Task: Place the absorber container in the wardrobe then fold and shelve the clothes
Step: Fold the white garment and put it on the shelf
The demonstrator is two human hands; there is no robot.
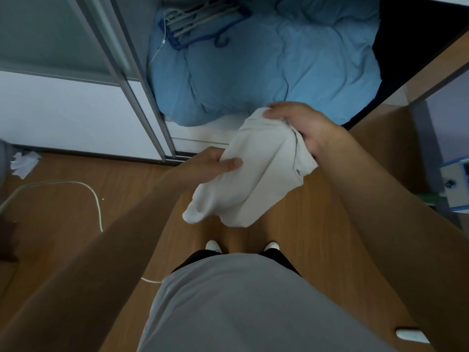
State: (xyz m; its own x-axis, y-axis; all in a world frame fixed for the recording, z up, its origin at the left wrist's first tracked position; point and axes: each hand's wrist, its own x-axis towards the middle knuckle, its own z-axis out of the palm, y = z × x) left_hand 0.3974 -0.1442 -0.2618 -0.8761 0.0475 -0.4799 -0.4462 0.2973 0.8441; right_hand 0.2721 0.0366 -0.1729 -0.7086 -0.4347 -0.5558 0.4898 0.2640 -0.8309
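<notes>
Head view, looking down. At frame centre you hold a white garment (pixel 253 171) in mid-air above the wood floor (pixel 63 204), in front of the open wardrobe (pixel 142 102). Your left hand (pixel 215 165) is clamped on its lower-left edge, thumb on top; your right hand (pixel 302 125) is closed over its upper end. The cloth hangs bunched between them, one rounded end drooping toward lower centre. It is probably a T-shirt, though the bunching hides its shape. In the upper centre a blue duvet (pixel 274 62) fills the wardrobe bottom, with a blue hanger rack (pixel 203 21) lying on it. No absorber container can be made out.

Handling: the garment reads as light, soft and limp; it will sag wherever unsupported. Take it by seams or corners and draw them apart to spread it flat before folding.
</notes>
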